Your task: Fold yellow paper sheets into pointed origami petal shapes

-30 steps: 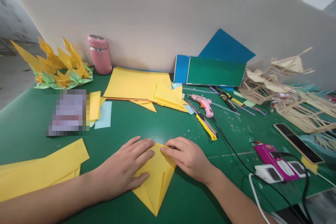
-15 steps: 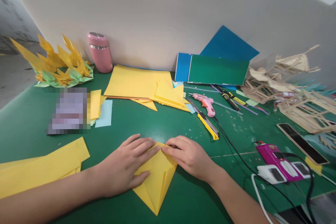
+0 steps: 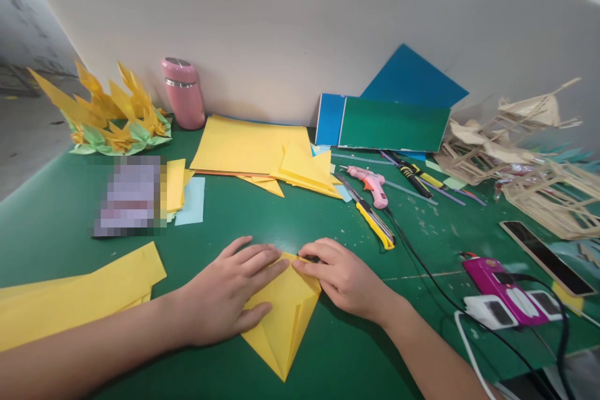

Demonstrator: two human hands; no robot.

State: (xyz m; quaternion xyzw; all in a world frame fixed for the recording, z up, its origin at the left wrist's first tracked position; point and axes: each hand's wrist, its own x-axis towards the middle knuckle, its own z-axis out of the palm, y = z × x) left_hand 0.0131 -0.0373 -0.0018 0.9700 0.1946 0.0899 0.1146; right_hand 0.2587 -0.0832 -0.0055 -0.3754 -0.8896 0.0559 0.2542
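Observation:
A folded sheet of yellow paper lies on the green table in front of me, its narrow point towards me and its creased flaps showing. My left hand rests on the paper's left side with fingers stretched out and thumb apart, pressing it flat. At the upper right edge, my right hand has its fingers closed in a pinch on the paper. The fingertips of both hands are close together near the top corner, which they partly cover.
Yellow strips lie left, behind my forearm. Further back are a yellow paper stack, a pink flask and a paper-flower piece. To the right are a glue gun, a utility knife, a phone and a magenta power strip with cables.
The whole view has shifted slightly, so everything sits a little further right. Both hands keep nearly the same places on the yellow paper.

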